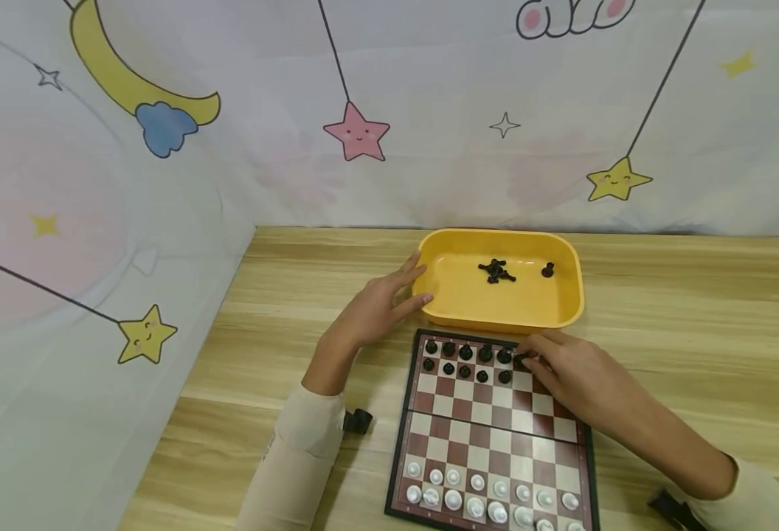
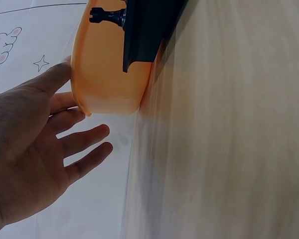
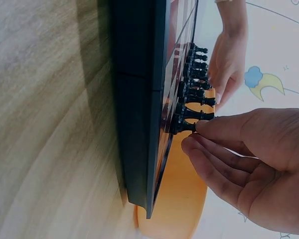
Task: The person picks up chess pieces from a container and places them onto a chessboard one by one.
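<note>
My right hand pinches a black chess piece between thumb and fingertips at the board's far row. Its base is at the board surface; the fingers hide its top. The folding chessboard has several black pieces standing in two rows at its far side, the nearer row with gaps. White pieces line the near side. My left hand rests at the left end of the yellow tray, its fingers loosely extended and the thumb at the rim.
Inside the tray lie a small heap of black pieces and a single black piece to the right. The tray stands just behind the board on the wooden table. A printed cloth hangs along the table's back and left edges.
</note>
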The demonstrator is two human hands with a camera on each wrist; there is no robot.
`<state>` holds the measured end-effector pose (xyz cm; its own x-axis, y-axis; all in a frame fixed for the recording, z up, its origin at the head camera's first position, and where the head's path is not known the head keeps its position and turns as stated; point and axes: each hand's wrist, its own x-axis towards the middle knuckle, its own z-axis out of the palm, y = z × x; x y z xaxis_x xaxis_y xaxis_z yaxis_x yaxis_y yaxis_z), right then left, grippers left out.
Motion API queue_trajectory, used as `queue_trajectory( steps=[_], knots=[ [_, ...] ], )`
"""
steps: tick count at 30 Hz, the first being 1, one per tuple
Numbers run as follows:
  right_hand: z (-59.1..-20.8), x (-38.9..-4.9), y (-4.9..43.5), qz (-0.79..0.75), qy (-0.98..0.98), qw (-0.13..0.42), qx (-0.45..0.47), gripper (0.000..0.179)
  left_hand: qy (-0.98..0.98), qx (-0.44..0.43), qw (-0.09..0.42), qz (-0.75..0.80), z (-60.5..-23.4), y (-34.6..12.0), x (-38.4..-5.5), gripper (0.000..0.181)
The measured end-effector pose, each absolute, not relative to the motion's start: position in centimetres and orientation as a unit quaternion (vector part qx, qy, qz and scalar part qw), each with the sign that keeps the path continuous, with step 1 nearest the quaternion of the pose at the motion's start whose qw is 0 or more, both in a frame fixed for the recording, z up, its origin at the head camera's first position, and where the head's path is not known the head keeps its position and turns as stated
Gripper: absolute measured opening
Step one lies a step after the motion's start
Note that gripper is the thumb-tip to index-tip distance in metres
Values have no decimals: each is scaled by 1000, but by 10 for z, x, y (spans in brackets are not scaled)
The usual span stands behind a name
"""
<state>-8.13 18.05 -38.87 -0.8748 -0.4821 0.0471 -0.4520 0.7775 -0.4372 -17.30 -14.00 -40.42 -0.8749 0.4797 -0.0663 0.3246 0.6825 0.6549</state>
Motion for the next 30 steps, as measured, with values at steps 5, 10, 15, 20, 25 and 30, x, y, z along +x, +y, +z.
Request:
queue_trajectory(
  steps=[5,10,15,20,25,30],
  knots=[
    [-388,-81,181,-227,942,32,-246,14,910,220,118,331,-403,-140,-174,65],
    [-388,-81,182,-231,942,32,-242,15,909,222,116,334,-402,-139,-174,65],
    [-383,-82,183,-233,942,35,-241,14,910,217,121,333,-402,-140,-173,65],
    [-376,-85,186,-231,940,4,-253,14,911,212,116,334,-402,-141,-171,65],
    [-368,-89,190,-231,937,-16,-261,17,910,214,117,336,-403,-142,-170,65],
    [-362,-95,195,-240,936,-14,-255,17,908,221,114,338,-403,-141,-171,66]
  ],
)
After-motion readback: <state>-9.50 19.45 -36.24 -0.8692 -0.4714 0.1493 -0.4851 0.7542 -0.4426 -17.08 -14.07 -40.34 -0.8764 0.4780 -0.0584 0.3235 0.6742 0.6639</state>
